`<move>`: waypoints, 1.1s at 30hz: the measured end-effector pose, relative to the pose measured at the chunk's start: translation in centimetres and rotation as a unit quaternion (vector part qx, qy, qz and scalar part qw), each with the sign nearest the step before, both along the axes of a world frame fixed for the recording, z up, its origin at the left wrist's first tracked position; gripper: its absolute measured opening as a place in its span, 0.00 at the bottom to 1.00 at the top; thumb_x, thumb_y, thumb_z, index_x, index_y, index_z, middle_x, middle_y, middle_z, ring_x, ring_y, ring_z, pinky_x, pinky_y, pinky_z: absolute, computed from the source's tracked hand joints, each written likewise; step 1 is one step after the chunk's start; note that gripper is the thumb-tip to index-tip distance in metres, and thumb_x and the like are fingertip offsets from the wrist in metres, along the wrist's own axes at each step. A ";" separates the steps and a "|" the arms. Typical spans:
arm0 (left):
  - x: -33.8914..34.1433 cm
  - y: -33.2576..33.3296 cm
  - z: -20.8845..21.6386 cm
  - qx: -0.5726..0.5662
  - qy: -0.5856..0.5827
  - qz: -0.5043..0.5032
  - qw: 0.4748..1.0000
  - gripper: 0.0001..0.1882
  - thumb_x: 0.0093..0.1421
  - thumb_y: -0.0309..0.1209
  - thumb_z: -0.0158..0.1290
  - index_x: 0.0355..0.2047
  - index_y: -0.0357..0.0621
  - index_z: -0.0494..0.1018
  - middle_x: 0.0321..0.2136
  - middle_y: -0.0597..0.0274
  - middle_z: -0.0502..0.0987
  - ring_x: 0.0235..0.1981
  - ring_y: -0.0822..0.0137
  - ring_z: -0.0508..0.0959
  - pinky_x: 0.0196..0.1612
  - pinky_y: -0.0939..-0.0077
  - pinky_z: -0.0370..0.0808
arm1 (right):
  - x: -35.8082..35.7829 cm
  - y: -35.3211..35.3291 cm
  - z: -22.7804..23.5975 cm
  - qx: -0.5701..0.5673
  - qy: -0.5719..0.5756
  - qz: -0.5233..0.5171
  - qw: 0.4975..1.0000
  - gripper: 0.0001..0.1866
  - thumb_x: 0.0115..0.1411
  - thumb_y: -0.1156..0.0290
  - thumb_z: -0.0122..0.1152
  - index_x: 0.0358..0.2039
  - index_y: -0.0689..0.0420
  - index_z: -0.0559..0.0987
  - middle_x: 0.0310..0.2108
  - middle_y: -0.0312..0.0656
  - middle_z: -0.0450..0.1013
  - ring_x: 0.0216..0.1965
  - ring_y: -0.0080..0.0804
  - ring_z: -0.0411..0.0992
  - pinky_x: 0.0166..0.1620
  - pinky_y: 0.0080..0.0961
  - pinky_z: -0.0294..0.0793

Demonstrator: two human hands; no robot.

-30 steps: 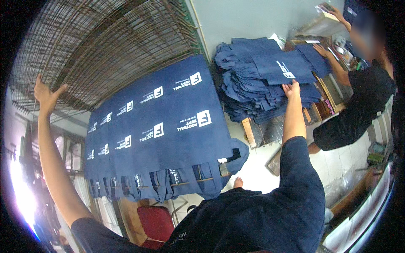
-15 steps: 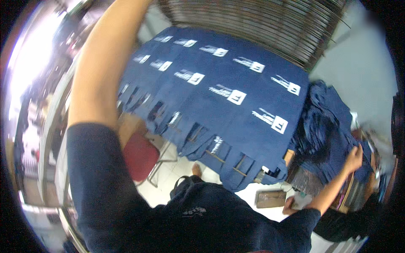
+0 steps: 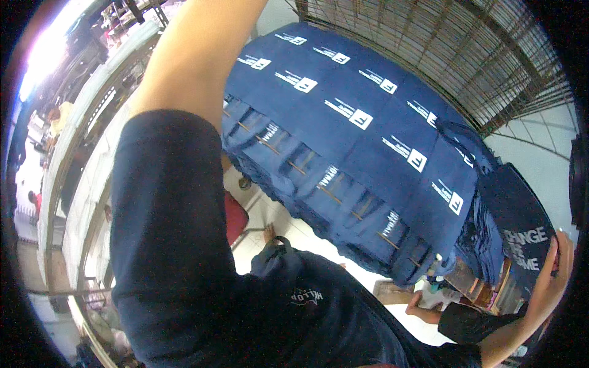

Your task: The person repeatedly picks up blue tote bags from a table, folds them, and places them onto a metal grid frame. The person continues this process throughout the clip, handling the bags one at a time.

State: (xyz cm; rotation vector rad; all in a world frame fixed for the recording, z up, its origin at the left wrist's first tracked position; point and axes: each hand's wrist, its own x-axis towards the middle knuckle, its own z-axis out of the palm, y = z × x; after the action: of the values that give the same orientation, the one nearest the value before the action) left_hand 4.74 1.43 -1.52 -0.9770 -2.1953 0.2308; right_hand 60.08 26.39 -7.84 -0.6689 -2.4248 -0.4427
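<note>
My left arm (image 3: 196, 67) reaches up past the top edge of the head view, so its hand is hidden. Far to the right, my right hand (image 3: 561, 260) grips the lower edge of a dark tote bag (image 3: 512, 202) with pale lettering. That bag's strap loop (image 3: 460, 132) lies over the corner of a layer of navy tote bags (image 3: 392, 172). These are spread flat in rows with white prints, and several straps (image 3: 300, 168) hang down along the near side.
Behind the bags stands a slatted rack (image 3: 429, 55) beside a pale wall. More folded navy cloth (image 3: 485, 239) is piled at the right corner. A red chair (image 3: 236, 218) stands at the left of the pale tiled floor. A bare limb (image 3: 423, 310) shows at lower right.
The view has swung, and the layer of bags sits further right. My right hand, before at the dark cloth pile, has come up with the lettered tote bag, now lying across the layer's corner.
</note>
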 end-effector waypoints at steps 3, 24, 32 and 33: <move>-3.4 -5.8 -0.7 -0.013 -0.003 0.005 1.000 0.67 0.38 0.45 0.65 0.63 0.39 0.26 0.59 0.40 0.48 0.60 0.44 0.51 0.62 0.59 0.50 | -7.3 -8.3 1.3 -0.087 -0.015 0.064 0.994 0.11 0.60 0.73 0.52 0.42 0.62 0.74 0.42 0.43 0.72 0.42 0.29 0.69 0.43 0.22 0.66; -6.9 -12.9 2.1 -0.118 -0.155 -0.020 0.981 0.45 0.46 0.34 0.53 0.62 0.48 0.42 0.59 0.42 0.51 0.60 0.47 0.55 0.57 0.54 0.59 | -51.0 -38.3 -5.4 0.067 0.019 0.386 0.920 0.06 0.44 0.72 0.58 0.26 0.56 0.78 0.25 0.45 0.74 0.28 0.40 0.76 0.28 0.35 0.75; -5.7 -12.8 1.6 -0.090 -0.174 -0.089 0.977 0.51 0.39 0.37 0.60 0.61 0.48 0.43 0.55 0.42 0.54 0.59 0.46 0.54 0.57 0.53 0.59 | -54.7 -50.7 -21.7 -0.101 -0.070 0.514 0.849 0.04 0.41 0.75 0.60 0.20 0.62 0.78 0.24 0.46 0.73 0.26 0.36 0.76 0.25 0.27 0.77; -5.9 -12.7 1.4 -0.086 -0.163 -0.079 0.980 0.52 0.38 0.37 0.61 0.61 0.48 0.43 0.55 0.42 0.54 0.59 0.46 0.54 0.57 0.53 0.59 | -55.6 -51.8 -23.7 -0.124 -0.080 0.511 0.847 0.05 0.40 0.76 0.60 0.20 0.63 0.78 0.25 0.48 0.73 0.26 0.36 0.77 0.24 0.27 0.77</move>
State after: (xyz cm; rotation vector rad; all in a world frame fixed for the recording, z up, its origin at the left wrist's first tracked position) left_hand -1.16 -11.29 -0.09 -1.3609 -2.4042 0.2011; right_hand 4.52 -25.38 -31.54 0.6310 -2.5946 0.2770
